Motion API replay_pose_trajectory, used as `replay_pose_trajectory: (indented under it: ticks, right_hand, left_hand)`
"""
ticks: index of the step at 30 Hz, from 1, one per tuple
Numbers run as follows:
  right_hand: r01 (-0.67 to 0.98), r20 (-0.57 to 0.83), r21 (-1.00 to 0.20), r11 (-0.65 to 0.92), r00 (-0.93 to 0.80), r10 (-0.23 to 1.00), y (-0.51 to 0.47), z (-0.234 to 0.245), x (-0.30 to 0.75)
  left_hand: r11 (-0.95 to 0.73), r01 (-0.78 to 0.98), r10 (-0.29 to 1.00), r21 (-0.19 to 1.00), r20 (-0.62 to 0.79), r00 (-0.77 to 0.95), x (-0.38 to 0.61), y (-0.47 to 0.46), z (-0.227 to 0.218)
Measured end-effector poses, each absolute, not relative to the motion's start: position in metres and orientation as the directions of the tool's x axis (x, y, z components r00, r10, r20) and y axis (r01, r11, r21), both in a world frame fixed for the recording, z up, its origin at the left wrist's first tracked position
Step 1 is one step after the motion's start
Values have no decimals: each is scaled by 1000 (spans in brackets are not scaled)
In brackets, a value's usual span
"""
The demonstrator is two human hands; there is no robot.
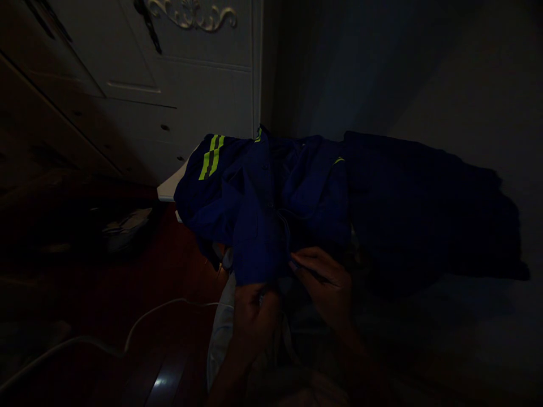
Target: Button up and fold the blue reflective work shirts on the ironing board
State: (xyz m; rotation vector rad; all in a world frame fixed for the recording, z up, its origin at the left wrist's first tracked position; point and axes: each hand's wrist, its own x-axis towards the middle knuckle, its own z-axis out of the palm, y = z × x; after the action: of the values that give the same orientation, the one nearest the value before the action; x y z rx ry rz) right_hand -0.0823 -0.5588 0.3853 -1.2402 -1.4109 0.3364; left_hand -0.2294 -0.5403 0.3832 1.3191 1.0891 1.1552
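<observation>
Left hand (257, 316), foremost, was closed on the lower edge of a blue garment (254, 232); the right hand (324, 282) appeared to pinch its front edge between thumb and fingers. The garment, banded in yellow-green, lay over a pale support (171, 187), its near part overhanging, with dark cloth (432, 209) to the right. Probable faults: uneven tension between the hands could have skewed the edge; a loosened pinch could have freed it; overhanging weight could have dragged the garment down; dim light could have hidden creases
</observation>
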Motion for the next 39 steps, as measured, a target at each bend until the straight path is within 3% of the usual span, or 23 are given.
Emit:
replay_pose_trajectory:
  ticks: [10,18,24,29,39]
  right_hand:
    - [472,508,-790,391,146,849,-552,394,-82]
    - [522,550,-769,368,250,797,-544,407,-85]
    - [534,553,-725,435,76,829,-549,412,-78]
    - [579,522,-669,466,-81,849,-552,412,-74]
    - [579,573,-606,545,-158,804,-532,412,-64]
  left_hand:
    - [-72,45,997,996,71,14,-225,-528,376]
    - [-59,47,993,997,63,-97,-221,-517,391]
    - [-42,4,989,999,43,-139,-216,-515,391]
    - [54,-67,993,996,-61,-100,-215,-515,393]
    - [124,-138,992,983,-118,45,-215,-510,388]
